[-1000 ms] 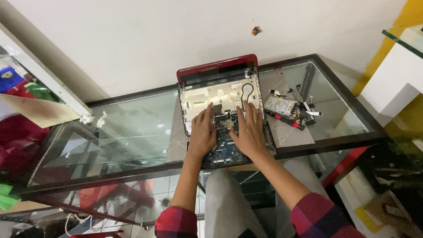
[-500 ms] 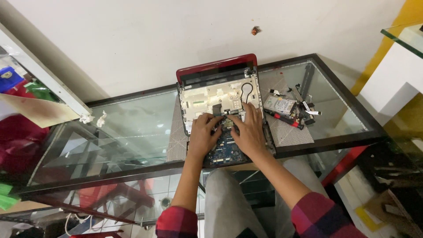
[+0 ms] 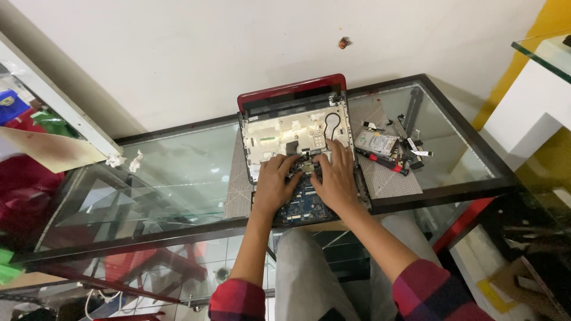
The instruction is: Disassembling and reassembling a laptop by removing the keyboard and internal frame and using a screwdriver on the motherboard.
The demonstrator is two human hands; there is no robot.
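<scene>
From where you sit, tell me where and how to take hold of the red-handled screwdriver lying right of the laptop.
Take the red-handled screwdriver by its red handle, from above with the right hand, fingers across its width. It lies flat on the mat, slanting, so only its top and sides are free. The handle is the thickest part; the dark end points into the clutter of loose parts, so I'd avoid that end.

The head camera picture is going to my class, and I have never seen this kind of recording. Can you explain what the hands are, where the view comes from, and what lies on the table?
The camera sits on the person's head and looks down. Both bare hands, left hand and right hand, rest on an opened red laptop with its blue circuit board exposed. Whether they grip a part cannot be told. It lies on a grey mat on a glass table. To the right lie a red-handled screwdriver, a drive and loose parts.
</scene>
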